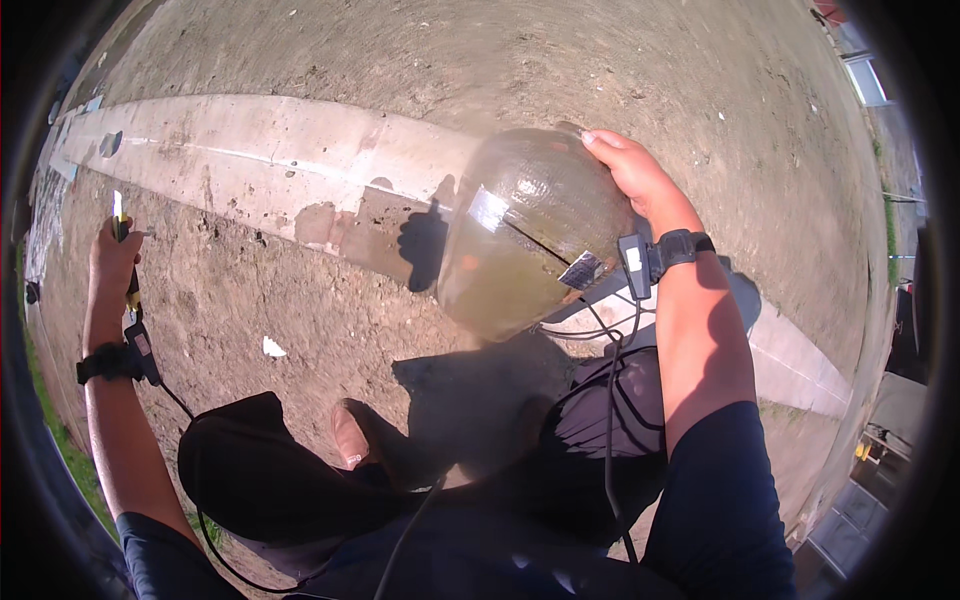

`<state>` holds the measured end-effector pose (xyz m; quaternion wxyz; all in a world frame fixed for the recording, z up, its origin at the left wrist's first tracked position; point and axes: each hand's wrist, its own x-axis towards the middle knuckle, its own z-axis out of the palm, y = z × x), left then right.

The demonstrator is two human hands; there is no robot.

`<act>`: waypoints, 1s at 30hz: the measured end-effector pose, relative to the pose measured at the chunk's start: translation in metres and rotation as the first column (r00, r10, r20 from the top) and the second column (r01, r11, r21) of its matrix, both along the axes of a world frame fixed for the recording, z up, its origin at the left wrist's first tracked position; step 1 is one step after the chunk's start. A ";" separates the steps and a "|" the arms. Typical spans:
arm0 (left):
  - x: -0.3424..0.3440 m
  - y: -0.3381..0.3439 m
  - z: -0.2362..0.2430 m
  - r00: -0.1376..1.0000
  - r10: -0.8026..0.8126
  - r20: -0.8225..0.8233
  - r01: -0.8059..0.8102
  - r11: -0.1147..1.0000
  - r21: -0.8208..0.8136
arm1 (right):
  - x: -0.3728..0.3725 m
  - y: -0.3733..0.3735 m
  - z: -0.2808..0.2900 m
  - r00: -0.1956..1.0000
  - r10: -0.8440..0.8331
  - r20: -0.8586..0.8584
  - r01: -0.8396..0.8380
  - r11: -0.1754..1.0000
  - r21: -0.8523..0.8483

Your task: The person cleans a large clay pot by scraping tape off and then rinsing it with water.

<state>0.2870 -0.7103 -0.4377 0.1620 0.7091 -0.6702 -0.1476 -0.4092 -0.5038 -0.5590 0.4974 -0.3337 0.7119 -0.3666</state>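
- So the big translucent greenish container [540, 250] sits just off the middle of the view, toward one o'clock. It looks tipped, with a dark line and shiny patches on its near side.
- Right hand [648, 185] is clamped on the container's upper edge at about one o'clock, thumb on the near side. Probably steadies it from the top. The other fingers are hidden behind it, so no clue how hard the squeeze is.
- Left hand [112, 262] is way out at nine o'clock, closed around a yellow-and-black knife [121, 228], blade toward twelve. My guess: the arm's out wide so the edge stays clear of the container. The fist covers the middle of the handle.
- Pale concrete strip [290, 140] runs from ten o'clock to four, partly blocked by the container. Can't tell what the container's base rests on.
- Black cables [612, 400] hang below the right wrist, around five o'clock.
- A foot [350, 435] pokes out at seven, half lost in shadow. Stuff at the rim around three is too warped to make out.
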 end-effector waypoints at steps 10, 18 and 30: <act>-0.008 0.030 -0.031 0.997 -0.070 -0.038 0.075 0.986 0.148 | 0.001 -0.002 0.006 0.996 0.000 0.085 -0.005 0.998 0.055; -0.106 0.066 -0.005 0.980 -0.134 -0.150 0.177 0.930 0.323 | 0.006 0.000 0.010 0.996 -0.007 0.094 0.004 0.999 0.032; -0.117 0.059 -0.038 0.905 -0.422 0.048 0.398 0.882 0.252 | 0.006 -0.002 0.010 0.998 -0.009 0.067 0.006 0.999 0.046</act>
